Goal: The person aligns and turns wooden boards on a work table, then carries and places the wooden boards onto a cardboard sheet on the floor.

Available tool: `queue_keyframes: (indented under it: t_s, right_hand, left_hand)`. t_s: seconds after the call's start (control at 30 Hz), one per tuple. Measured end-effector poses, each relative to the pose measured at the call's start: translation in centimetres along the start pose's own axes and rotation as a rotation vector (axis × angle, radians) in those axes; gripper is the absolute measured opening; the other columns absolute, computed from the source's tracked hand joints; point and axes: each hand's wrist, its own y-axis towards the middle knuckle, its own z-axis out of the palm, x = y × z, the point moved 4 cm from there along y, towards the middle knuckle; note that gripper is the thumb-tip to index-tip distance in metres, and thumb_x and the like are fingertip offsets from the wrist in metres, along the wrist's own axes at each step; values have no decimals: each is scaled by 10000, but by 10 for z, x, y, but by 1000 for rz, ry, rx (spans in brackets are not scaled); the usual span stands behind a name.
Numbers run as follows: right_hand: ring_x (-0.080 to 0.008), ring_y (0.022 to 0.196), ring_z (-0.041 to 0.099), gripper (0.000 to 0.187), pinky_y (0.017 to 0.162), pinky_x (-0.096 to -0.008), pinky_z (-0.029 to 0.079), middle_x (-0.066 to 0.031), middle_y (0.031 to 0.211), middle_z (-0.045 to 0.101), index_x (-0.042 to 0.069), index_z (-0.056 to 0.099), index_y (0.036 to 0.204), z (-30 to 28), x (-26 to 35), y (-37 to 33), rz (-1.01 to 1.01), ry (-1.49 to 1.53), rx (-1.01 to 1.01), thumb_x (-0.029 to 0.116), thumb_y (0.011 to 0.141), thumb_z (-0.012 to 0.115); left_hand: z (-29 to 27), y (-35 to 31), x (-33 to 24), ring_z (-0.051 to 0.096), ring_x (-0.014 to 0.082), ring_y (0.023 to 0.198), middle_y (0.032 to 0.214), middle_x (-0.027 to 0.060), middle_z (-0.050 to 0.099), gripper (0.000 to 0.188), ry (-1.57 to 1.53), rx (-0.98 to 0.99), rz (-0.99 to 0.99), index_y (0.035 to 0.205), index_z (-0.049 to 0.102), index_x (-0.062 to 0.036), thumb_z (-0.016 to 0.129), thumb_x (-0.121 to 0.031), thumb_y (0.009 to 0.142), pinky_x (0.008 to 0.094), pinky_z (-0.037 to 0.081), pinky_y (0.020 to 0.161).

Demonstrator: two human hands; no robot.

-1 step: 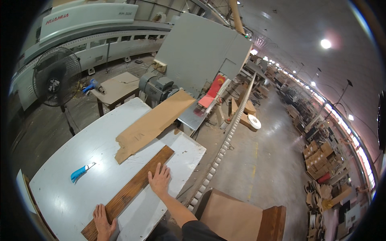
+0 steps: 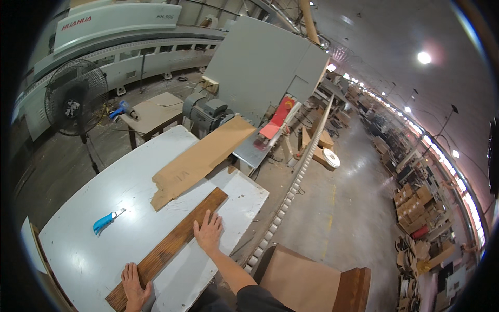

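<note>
A long, narrow dark-brown wooden board with visible grain lies flat and slantwise on the white tabletop. Over its near end rests my left hand, fingers flat on the wood and thumb spread out by the right edge. Farther up, my right hand touches the board's right edge, its fingers spread and its palm off the wood. Both hands are open. Left of the board lies a blue-handled utility knife, blade showing. A torn piece of brown cardboard is beyond the board, overhanging the table's far edge.
Beyond the table are a grey machine cabinet, an electric motor and a small table holding a blue heat gun. A standing fan is far left. A roller rail and a cardboard-topped stack flank the right.
The view has shifted very slightly. Both hands and the board stay as they were.
</note>
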Motion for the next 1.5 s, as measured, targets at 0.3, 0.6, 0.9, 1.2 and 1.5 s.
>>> queue_keyframes:
  t_s: [0.3, 0.6, 0.9, 1.2, 1.5]
  right_hand:
    - [-513, 1337, 296, 701, 1106, -574, 244, -336, 1444, 323, -30, 293, 1475, 5, -3, 1, 1, 19, 51, 457, 988, 428]
    - [-528, 1322, 313, 698, 1094, -580, 262, -347, 1428, 342, -41, 329, 1453, 2, -2, 0, 8, 46, 16, 429, 964, 490]
    - [-526, 1312, 324, 693, 1090, -580, 267, -339, 1422, 345, -47, 339, 1444, -1, -2, 0, 3, 34, 2, 427, 962, 493]
    - [-515, 1319, 309, 692, 1094, -583, 253, -333, 1432, 331, -45, 328, 1450, 0, -5, 0, 4, 46, 13, 429, 968, 477]
    - [-498, 1324, 321, 702, 1089, -577, 271, -314, 1437, 343, -29, 333, 1452, 7, 3, 1, -11, 27, 11, 445, 956, 482]
  left_hand:
    - [-4, 2, -6, 325, 443, 1359, 1415, 281, 405, 810, -11, 34, -3, 1388, 368, 98, 688, -225, 718, 563, 233, 1114]
    - [0, 1, -2, 325, 466, 1354, 1396, 306, 417, 799, -9, 27, -15, 1355, 407, 121, 649, -350, 756, 583, 227, 1106]
    - [2, 2, 0, 335, 473, 1343, 1388, 308, 423, 808, -18, 22, -2, 1351, 408, 120, 666, -330, 731, 582, 238, 1102]
    - [8, 1, 2, 333, 442, 1346, 1395, 293, 408, 813, 35, 20, 15, 1371, 377, 100, 708, -225, 703, 562, 241, 1110]
    - [3, -3, 8, 351, 467, 1331, 1379, 299, 430, 836, 24, -19, 55, 1357, 397, 109, 701, -336, 719, 584, 253, 1092]
